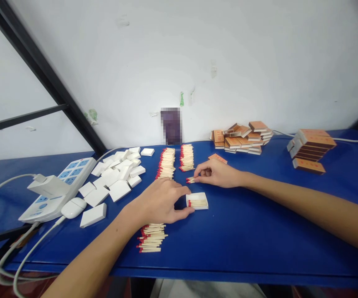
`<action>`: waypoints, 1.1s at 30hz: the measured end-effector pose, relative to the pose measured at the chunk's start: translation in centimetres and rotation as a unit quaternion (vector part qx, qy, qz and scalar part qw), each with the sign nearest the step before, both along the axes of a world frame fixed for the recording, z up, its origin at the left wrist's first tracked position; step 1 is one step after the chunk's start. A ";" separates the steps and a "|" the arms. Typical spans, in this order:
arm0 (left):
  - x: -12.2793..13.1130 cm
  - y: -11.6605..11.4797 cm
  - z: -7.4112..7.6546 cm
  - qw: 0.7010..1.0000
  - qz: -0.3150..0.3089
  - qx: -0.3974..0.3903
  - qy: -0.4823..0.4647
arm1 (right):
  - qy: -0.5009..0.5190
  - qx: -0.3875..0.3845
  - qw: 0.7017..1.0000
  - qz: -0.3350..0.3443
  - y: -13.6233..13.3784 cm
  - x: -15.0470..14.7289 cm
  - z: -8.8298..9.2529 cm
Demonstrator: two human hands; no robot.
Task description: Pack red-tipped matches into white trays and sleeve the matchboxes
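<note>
Left hand (162,203): grip closed lightly on the white tray (197,201), thumb on its near side, fingers on its far side, pressing it flat on the blue surface (259,231). Right hand (212,173): grip narrow, pinching a small bundle of matches (190,180) just behind the tray, red heads pointing left.

Progress, as judged: the tray holds only a thin layer of matches, so it looks partly filled. Much loose stock is left and many empty trays wait, while closed boxes are already stacked.

Counts, outward from the tray:
- Trays in hand: one.
- Match rows (166,163): two, side by side, behind the tray.
- Loose match heap (150,238): one, in front of the tray and to its left; sticks too many to count.
- Orange sleeve (217,157): one, lying flat behind the right hand.
- Empty white trays (116,178): roughly twenty, scattered left of the tray.
- Orange box heap (243,138): about fifteen, behind and right of the tray, by the wall.
- Orange pack stack (311,151): five or six, far right of the tray.
- Power strip (57,186): one, far left, with a plug in it and a white case (73,207) beside it.
</note>
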State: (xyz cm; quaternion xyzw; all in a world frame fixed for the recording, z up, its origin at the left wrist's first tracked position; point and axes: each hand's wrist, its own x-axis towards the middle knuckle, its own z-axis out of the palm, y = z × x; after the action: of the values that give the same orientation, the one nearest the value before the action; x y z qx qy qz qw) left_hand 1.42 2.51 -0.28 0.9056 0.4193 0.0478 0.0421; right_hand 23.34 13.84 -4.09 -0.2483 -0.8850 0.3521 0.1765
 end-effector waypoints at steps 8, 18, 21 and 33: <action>0.0 0.0 0.0 1.000 -0.002 0.002 0.001 | 0.021 0.004 1.000 -0.012 0.0 0.1 -0.4; -0.1 0.0 -0.1 1.000 -0.003 0.001 0.000 | 0.009 0.093 0.996 0.001 -0.2 -0.1 0.1; 0.0 0.0 -0.1 1.000 -0.001 -0.002 0.001 | -0.031 0.139 0.989 0.031 -0.2 0.0 0.5; 0.0 0.0 0.1 1.000 -0.004 -0.008 0.012 | -0.210 0.390 0.893 0.075 -1.6 -0.4 2.2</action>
State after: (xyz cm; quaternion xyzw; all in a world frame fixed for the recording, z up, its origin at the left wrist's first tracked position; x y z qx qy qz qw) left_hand 1.45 2.47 -0.22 0.9073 0.4168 0.0335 0.0447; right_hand 22.95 12.28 -1.94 -0.1608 -0.9836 -0.0698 0.0420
